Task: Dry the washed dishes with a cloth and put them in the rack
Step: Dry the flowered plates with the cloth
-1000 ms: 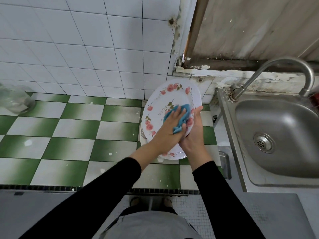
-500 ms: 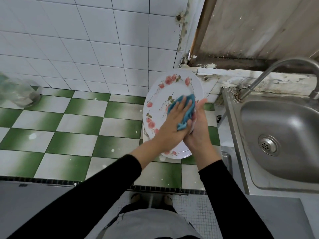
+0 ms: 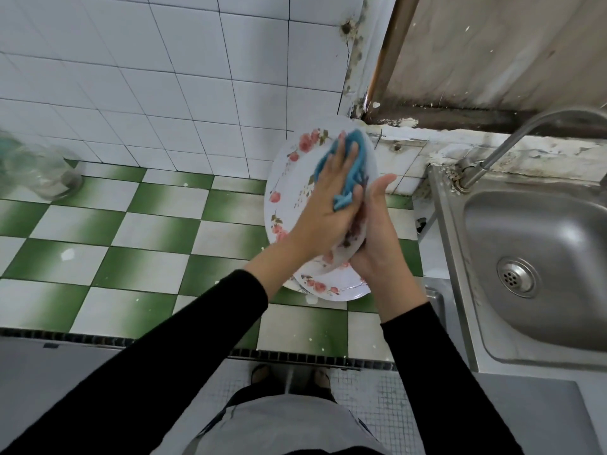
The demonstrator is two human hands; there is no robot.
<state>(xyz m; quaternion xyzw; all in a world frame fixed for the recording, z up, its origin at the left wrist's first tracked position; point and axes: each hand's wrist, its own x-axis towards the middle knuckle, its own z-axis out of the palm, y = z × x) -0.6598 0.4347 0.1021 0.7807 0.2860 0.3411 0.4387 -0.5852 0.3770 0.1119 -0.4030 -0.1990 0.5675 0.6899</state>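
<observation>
The left hand [image 3: 328,201] is pressing the blue cloth [image 3: 357,151] with straight fingers against the floral plate [image 3: 289,192] at frame centre. The right hand [image 3: 377,234] is gripping its rim. Drying is underway; the back probably needs wiping before racking.

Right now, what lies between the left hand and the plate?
The blue cloth, which the left hand presses onto the plate; head view.

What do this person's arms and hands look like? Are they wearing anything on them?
Both arms are covered by long, plain black sleeves, the left sleeve and the right sleeve, each ending a little above the wrist. The left hand and the right hand are bare: no gloves, and no ring or watch shows.
</observation>
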